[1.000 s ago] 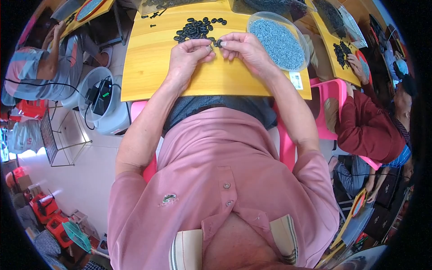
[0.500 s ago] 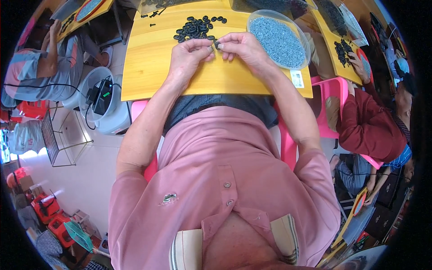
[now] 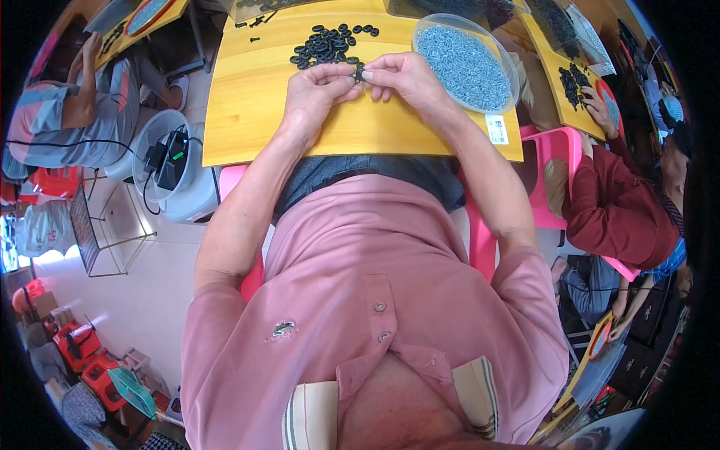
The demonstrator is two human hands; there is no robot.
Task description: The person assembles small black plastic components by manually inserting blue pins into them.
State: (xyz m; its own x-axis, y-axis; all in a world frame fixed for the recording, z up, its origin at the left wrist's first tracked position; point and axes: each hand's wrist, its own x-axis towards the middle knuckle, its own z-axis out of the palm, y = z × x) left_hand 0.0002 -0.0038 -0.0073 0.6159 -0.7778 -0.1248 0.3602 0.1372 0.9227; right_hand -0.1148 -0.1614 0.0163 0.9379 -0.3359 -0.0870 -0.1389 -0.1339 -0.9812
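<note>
Over the yellow table, my left hand (image 3: 319, 91) and my right hand (image 3: 409, 81) meet with thumbs and fingers pinched. Between their fingertips is a small black plastic piece (image 3: 359, 73), which my right hand grips. What the left fingertips pinch is too small and too covered to make out. Just beyond my hands lies a loose pile of small black oval pieces (image 3: 322, 46) with holes in them. Right of my right hand stands a round clear tub (image 3: 512, 94) filled with small silvery-blue screws (image 3: 459, 67).
Several black screw-like parts (image 3: 255, 39) lie at the table's (image 3: 247, 112) far left. Clear bins (image 3: 420, 9) line its far edge. A printed card (image 3: 496, 129) sits by the near right corner. A bucket with black adapters (image 3: 174, 161) stands at left; co-workers sit on both sides.
My fingertips have come together, bringing the black piece in my right hand up to my left fingertips. The pile and the tub stay where they were.
</note>
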